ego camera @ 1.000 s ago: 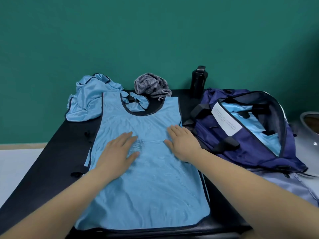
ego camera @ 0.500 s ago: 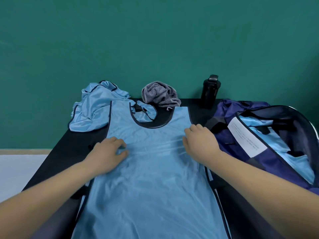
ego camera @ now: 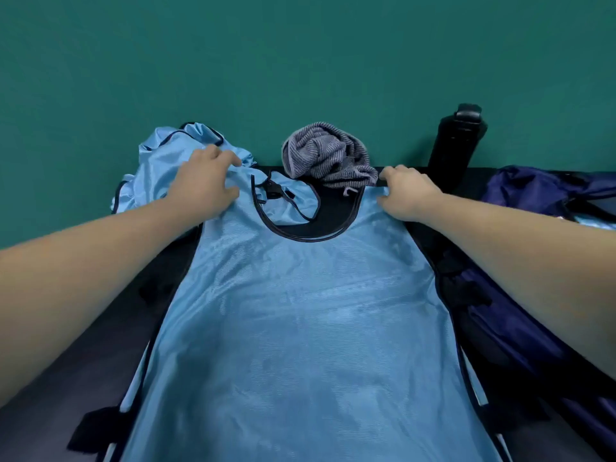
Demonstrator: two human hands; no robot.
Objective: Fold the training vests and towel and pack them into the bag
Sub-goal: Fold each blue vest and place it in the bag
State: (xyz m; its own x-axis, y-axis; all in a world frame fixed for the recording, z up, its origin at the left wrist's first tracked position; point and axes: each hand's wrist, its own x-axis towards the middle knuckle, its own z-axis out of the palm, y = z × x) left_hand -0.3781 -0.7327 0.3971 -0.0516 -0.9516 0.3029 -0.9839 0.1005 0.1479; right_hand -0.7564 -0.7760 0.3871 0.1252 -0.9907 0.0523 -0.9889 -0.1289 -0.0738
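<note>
No writing, brand, number or sign can be read anywhere. The light blue vest (ego camera: 300, 311) spread on the tabletop (ego camera: 83, 361) shows plain mesh, and the black bottle (ego camera: 455, 145) shows a bare dark side. On the navy bag (ego camera: 533, 191), a pale sliver at the right edge may be a label, but it is too cut off to tell.

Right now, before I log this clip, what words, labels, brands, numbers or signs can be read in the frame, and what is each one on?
None: no text can be read in this view.
The spread vest, crumpled vest, striped towel, black bottle and navy bag show no legible print, label or number.
</note>
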